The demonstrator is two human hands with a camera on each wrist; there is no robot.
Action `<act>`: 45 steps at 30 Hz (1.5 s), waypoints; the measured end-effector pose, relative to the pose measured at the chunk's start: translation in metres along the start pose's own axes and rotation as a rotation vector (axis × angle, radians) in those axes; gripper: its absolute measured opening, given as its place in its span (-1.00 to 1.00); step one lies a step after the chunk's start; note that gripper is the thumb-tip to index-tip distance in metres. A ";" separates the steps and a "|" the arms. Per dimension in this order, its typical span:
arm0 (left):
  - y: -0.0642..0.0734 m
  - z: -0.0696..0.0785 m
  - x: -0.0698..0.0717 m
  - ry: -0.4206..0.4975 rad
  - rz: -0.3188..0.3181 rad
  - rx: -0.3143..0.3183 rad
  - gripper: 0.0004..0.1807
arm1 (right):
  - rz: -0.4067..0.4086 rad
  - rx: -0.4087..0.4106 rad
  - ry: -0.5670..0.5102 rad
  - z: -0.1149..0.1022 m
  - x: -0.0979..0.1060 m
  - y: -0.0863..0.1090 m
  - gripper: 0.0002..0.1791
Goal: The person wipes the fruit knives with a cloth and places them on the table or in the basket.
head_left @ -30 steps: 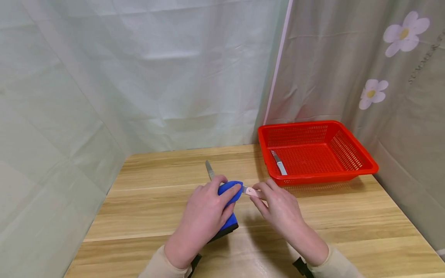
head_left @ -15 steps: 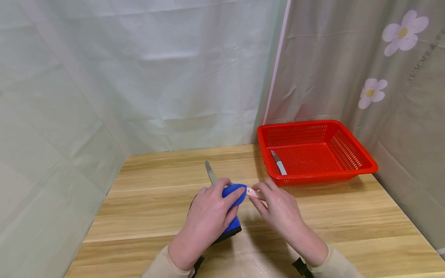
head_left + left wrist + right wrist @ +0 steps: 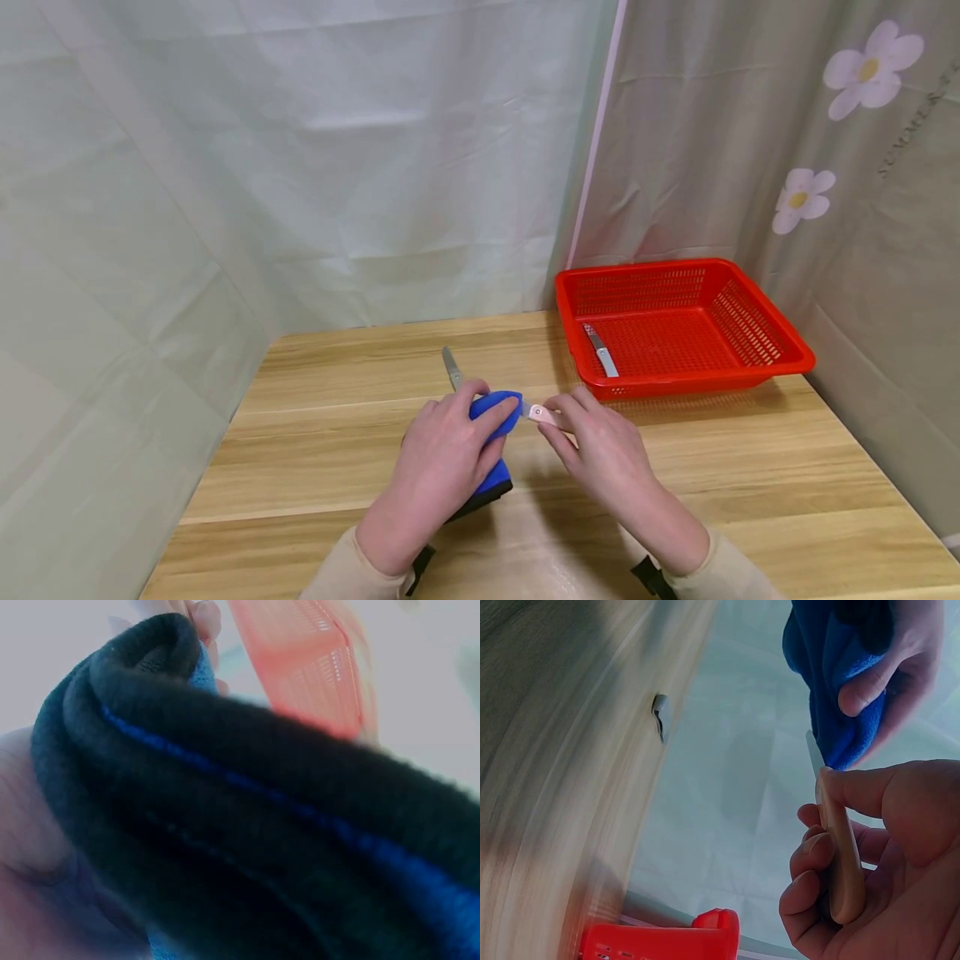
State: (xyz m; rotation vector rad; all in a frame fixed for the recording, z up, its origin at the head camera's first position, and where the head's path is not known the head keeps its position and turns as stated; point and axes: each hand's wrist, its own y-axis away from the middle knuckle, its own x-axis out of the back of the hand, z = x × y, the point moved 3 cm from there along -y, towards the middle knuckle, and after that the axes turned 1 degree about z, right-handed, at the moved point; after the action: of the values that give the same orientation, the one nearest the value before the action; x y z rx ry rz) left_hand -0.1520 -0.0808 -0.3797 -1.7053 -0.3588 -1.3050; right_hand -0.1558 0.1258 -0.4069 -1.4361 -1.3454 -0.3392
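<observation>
My left hand (image 3: 450, 454) grips a folded blue cloth (image 3: 495, 479) with a black edge, and pinches part of it over the blade of a small folding knife. Only a short stretch of that blade (image 3: 526, 408) shows between cloth and handle. With thumb and fingers my right hand (image 3: 603, 442) holds the knife's pale pink handle (image 3: 845, 877), which has a rivet near the blade. In the left wrist view the cloth's black edging (image 3: 225, 765) fills much of the picture. Beyond my left fingers a second knife (image 3: 452, 367) lies on the table, partly hidden by the hand.
A red plastic basket (image 3: 697, 379) with slotted walls stands at the back right of the wooden table (image 3: 322, 450). Inside its left side lies another knife (image 3: 604, 358) with a light grey handle. A pale curtain (image 3: 412, 167) hangs behind the table.
My left hand slid the cloth right along the blade up to the handle, then back left, so part of the blade shows again. My right hand stays nearly still, holding the handle.
</observation>
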 end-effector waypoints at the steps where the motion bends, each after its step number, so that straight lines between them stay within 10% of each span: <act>1: 0.000 -0.001 0.000 0.002 0.000 0.002 -0.53 | -0.002 -0.002 -0.001 0.000 0.000 0.000 -0.76; 45: 0.012 -0.050 0.011 0.048 0.000 0.152 -0.50 | 0.101 0.019 0.040 0.018 0.034 -0.012 -0.76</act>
State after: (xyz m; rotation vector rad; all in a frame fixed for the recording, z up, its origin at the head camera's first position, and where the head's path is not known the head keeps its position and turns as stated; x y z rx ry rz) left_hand -0.1698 -0.1304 -0.3758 -1.5447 -0.4193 -1.2836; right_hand -0.1628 0.1560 -0.3811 -1.4681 -1.2367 -0.2870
